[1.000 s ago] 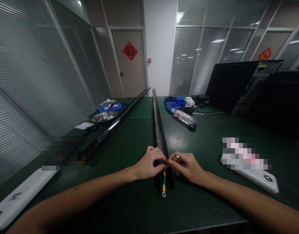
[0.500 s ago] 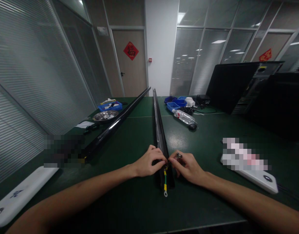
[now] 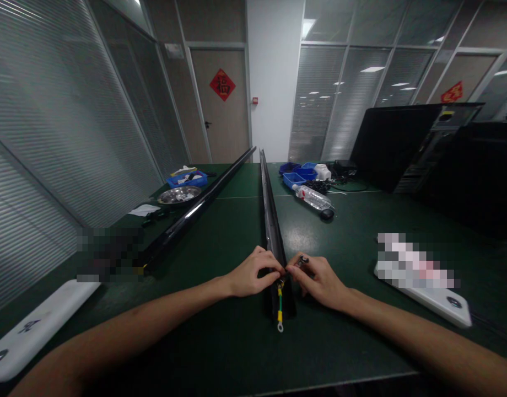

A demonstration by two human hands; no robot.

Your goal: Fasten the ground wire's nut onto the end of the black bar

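Note:
Pinched closed, my left hand [image 3: 255, 273] rests over the near end of a long black channel-shaped strip [image 3: 271, 220]. My right hand [image 3: 319, 281] is also closed, its thumb and forefinger meeting the left fingertips at the strip's right edge. What sits between the fingertips is too small and covered to make out. A dark metal piece, like the open jaw of a small wrench [image 3: 303, 259], pokes out of my right fingers. Just below the fingertips, a short green wire [image 3: 280, 303] with yellow sleeves lies along the strip, its ring terminal [image 3: 280, 327] toward me.
A second black strip [image 3: 195, 209] runs diagonally on the left. Beyond it are a metal bowl [image 3: 165, 197] and a blue tray [image 3: 200, 180]. Back right hold blue bins [image 3: 294, 180] and a plastic bottle [image 3: 315, 198]. White devices [image 3: 42, 331] flank both sides; a black computer case [image 3: 396, 143] stands right.
Both hands stay at the same spot on the strip, with only a slight shift of the fingers. The wire and strips lie as before.

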